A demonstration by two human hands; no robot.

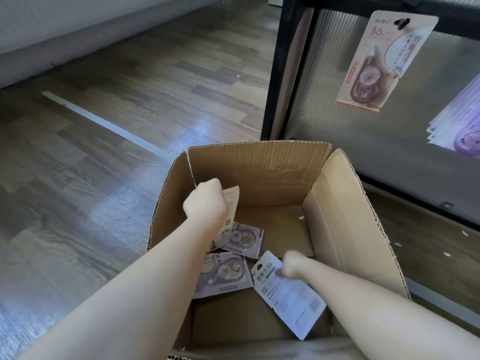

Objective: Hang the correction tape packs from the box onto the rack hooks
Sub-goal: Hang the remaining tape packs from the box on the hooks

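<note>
An open cardboard box (pixel 337 203) stands on the floor below me. Both my arms reach into it. My left hand (pixel 206 202) grips a beige correction tape pack (pixel 232 203) and holds it upright near the box's left wall. My right hand (pixel 293 265) pinches a white-backed pack (pixel 288 294) lying face down at the box's front. Two purple packs (pixel 244 239) (pixel 223 275) lie face up on the box floor between my arms. A pink pack (pixel 381 61) hangs on a rack hook (pixel 401 22) at the upper right.
The black-framed rack (pixel 280 68) with a ribbed translucent panel stands right behind the box. A bundle of purple packs (pixel 459 123) hangs at the right edge. Wood floor with a strip of pale tape (pixel 104 123) spreads to the left.
</note>
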